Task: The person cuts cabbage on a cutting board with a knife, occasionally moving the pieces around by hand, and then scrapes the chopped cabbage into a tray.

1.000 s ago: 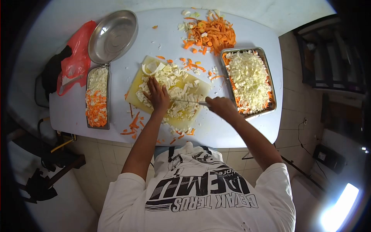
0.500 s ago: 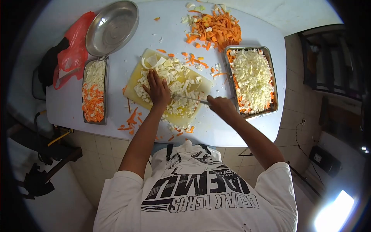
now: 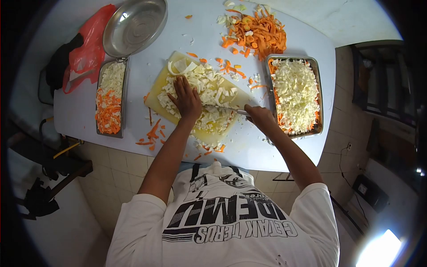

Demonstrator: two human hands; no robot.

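My left hand (image 3: 185, 101) lies with outstretched fingers on a heap of chopped cabbage (image 3: 209, 84), which covers much of a yellowish cutting board (image 3: 155, 95). In my right hand (image 3: 261, 118) is the handle of a knife (image 3: 229, 108). Its blade points left through the cabbage, the tip end close to my left hand. Part of the blade's edge is hidden by the pieces. A curved, larger cabbage piece (image 3: 183, 66) rests at the board's far corner.
Right of the board stands a metal tray (image 3: 317, 66) of shredded cabbage over carrot. A narrower tray (image 3: 126, 82) with cabbage and carrot is at left, near a metal bowl (image 3: 135, 27) and red plastic bag (image 3: 89, 53). Carrot peelings (image 3: 262, 33) are piled at the back.
The camera view has shifted slightly, moving the table's contents a little rightward in the picture. Both hands and the knife keep nearly the same place over the board.
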